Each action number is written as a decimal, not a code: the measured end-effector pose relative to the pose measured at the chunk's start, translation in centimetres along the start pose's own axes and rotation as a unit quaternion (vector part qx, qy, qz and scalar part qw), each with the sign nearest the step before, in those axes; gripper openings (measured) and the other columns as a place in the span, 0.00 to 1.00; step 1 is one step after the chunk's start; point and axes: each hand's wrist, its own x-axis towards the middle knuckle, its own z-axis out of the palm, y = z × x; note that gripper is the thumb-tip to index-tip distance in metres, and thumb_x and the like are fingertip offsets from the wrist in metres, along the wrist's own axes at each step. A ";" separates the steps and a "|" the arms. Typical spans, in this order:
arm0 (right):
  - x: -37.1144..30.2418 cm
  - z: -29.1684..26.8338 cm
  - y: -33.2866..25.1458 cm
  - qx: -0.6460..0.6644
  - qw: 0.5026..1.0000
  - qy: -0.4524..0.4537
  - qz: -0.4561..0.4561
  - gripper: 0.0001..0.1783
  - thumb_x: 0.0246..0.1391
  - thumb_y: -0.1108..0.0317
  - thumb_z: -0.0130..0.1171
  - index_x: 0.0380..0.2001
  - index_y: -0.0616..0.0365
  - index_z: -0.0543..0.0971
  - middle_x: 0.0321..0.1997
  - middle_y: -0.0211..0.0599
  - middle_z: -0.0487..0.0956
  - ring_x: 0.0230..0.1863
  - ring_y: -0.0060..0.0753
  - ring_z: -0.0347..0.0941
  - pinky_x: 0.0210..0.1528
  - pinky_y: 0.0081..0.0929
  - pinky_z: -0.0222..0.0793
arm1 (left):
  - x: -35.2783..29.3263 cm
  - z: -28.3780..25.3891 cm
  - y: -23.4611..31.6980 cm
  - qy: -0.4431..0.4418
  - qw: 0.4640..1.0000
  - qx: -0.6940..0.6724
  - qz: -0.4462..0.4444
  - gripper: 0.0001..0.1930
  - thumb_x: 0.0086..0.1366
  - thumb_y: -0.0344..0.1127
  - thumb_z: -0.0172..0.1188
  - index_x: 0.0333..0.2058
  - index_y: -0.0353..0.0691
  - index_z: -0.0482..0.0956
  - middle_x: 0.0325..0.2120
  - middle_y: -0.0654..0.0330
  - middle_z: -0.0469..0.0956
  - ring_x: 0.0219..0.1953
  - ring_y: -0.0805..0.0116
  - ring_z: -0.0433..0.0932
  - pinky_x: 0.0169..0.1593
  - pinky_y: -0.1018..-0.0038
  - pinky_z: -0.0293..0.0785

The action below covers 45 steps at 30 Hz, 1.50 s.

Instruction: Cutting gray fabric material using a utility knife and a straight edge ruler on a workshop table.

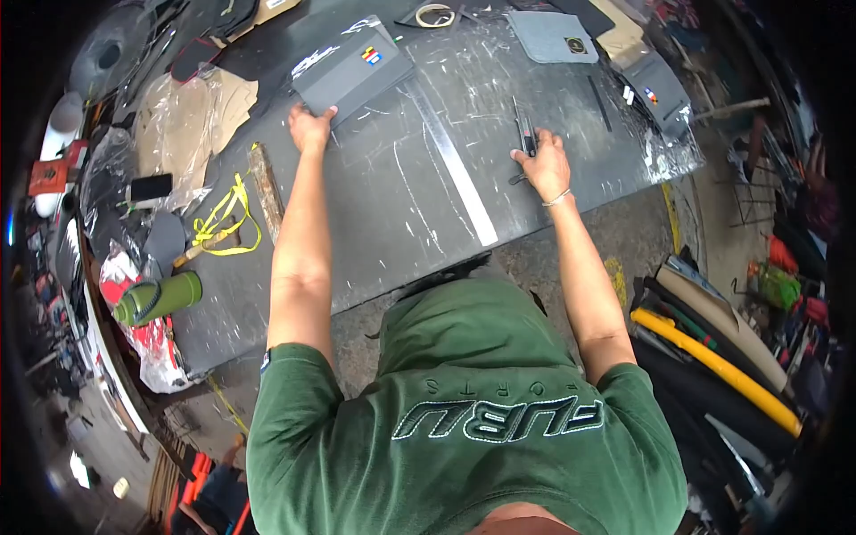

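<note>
My left hand (310, 130) is at the near corner of a flat grey panel (357, 76) with a small coloured patch and some clear plastic on it. The thumb lies along its near edge and the fingers are bent round its left side. My right hand (547, 168) is closed round a slim black and grey tool (523, 125), which points away from me; its exact kind is hard to make out. Between my hands, a long metal ruler (456, 169) lies on the dark, scratched worktable (374, 232).
At the left lie a green bottle (169, 299), yellow strap (241, 223), wooden stick (266, 189), phone (151, 187) and brown pattern pieces (234, 105). Tape roll (435, 15) and grey flap (553, 37) are at the far side. Another patched grey piece (660, 94) lies right.
</note>
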 end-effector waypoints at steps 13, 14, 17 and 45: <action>-5.4 3.8 -7.8 0.088 0.980 -0.157 -0.090 0.31 0.48 0.68 0.74 0.52 0.64 0.71 0.53 0.63 0.74 0.55 0.64 0.75 0.57 0.50 0.73 | 0.8 0.1 0.0 -0.006 0.997 -0.065 -0.042 0.24 0.46 0.41 0.83 0.40 0.40 0.83 0.37 0.60 0.87 0.43 0.59 0.85 0.52 0.62 0.79; -5.7 4.1 -8.1 0.078 0.985 -0.132 -0.074 0.33 0.46 0.66 0.76 0.52 0.65 0.70 0.52 0.63 0.75 0.55 0.64 0.75 0.57 0.50 0.74 | 0.8 0.2 -0.1 -0.012 0.997 -0.066 -0.042 0.24 0.46 0.41 0.83 0.40 0.40 0.83 0.37 0.60 0.87 0.43 0.59 0.85 0.52 0.62 0.79; -5.5 4.4 -8.3 0.060 0.990 -0.124 -0.016 0.37 0.44 0.64 0.78 0.54 0.66 0.69 0.50 0.63 0.78 0.54 0.64 0.77 0.56 0.50 0.74 | 0.7 0.7 -0.1 -0.014 0.996 -0.087 -0.017 0.23 0.49 0.43 0.81 0.41 0.43 0.83 0.37 0.60 0.87 0.43 0.59 0.86 0.51 0.63 0.79; -10.1 -7.7 19.3 0.267 0.948 -0.118 0.128 0.18 0.65 0.55 0.64 0.34 0.61 0.79 0.27 0.17 0.70 0.30 0.15 0.61 0.32 0.21 0.61 | -8.9 -13.7 11.9 -0.190 0.918 -0.329 0.116 0.18 0.71 0.39 0.64 0.56 0.40 0.81 0.46 0.64 0.83 0.48 0.76 0.78 0.54 0.78 0.71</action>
